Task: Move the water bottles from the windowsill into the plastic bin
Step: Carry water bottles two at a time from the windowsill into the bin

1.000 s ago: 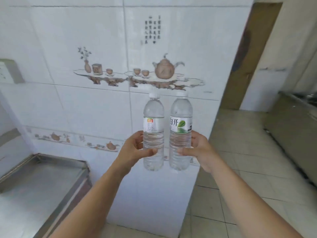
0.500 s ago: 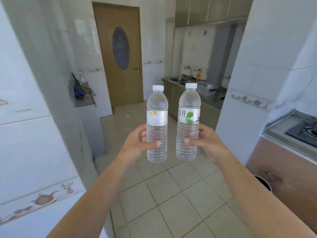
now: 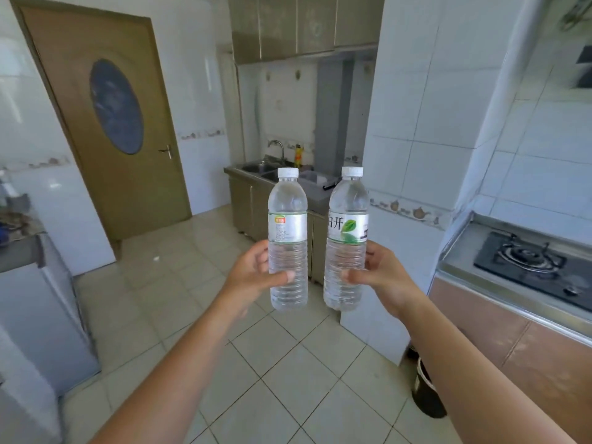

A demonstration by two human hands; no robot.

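Note:
I hold two clear water bottles with white caps upright in front of me at chest height. My left hand (image 3: 253,274) grips the lower half of the left bottle (image 3: 287,225), which has a silvery label. My right hand (image 3: 379,275) grips the lower half of the right bottle (image 3: 347,219), whose white label shows a green leaf. The bottles stand side by side with a small gap between them. Neither a windowsill nor a plastic bin is in view.
A tiled kitchen floor (image 3: 179,283) stretches ahead to a brown door (image 3: 105,123). A sink counter (image 3: 253,169) stands at the back. At my right are a white tiled pillar (image 3: 416,139), a gas stove (image 3: 525,261) on a counter, and a dark bucket (image 3: 427,395) on the floor. A grey cabinet (image 3: 35,299) is at my left.
My view has swung from the tiled wall to the open kitchen, and the door and sink now look closer. Both hands keep the same grip on the bottles, held slightly further apart.

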